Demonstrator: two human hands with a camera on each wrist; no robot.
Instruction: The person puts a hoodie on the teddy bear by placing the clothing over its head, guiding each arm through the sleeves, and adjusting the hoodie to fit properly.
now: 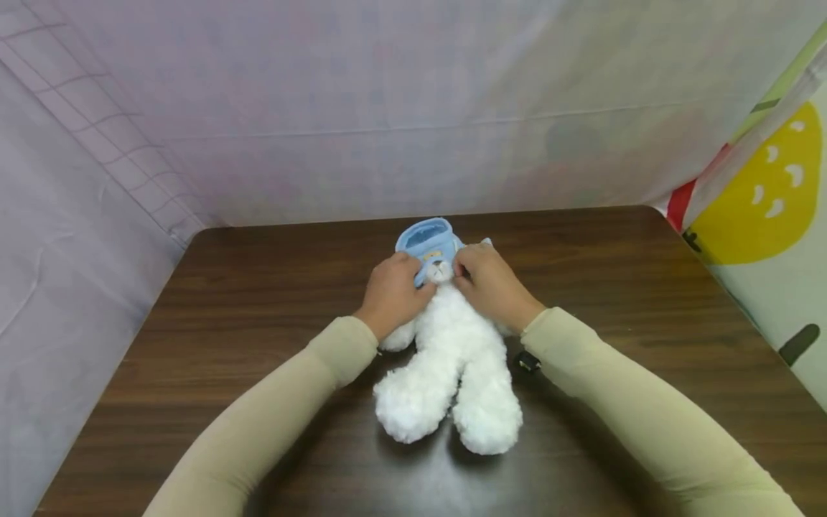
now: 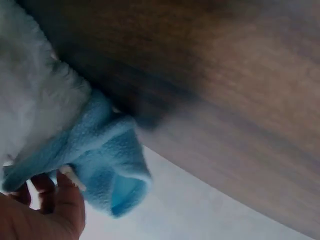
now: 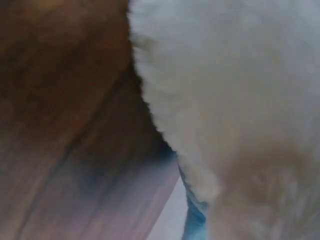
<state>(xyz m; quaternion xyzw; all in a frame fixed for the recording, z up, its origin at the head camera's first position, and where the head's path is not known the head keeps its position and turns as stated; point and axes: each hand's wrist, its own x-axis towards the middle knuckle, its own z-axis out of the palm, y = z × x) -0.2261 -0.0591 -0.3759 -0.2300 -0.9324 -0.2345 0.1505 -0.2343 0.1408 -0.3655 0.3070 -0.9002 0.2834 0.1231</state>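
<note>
White plush toy (image 1: 455,330) on its back, center of the head frame, legs toward bottom center, snout (image 1: 439,271) up top. Blue cap (image 1: 442,245) around its head, open end toward the top edge. I've got the left hand (image 1: 395,291) left of the snout, grasping the cap's edge; left wrist view agrees, thumb and fingers pinching blue cloth at lower left. Right hand (image 1: 494,283) sits right of the snout, fingers curled, gripping the cap's other side as far as I see; fingertips partly hidden. My right wrist view has no hand, just white fur filling the right, a blue sliver at bottom center. Dark wood table (image 1: 245,323) underneath; small black item (image 1: 528,361) by the right cuff (image 1: 549,337). Pale curtain (image 1: 388,93) across the top, yellow print (image 1: 769,194) at far right.
</note>
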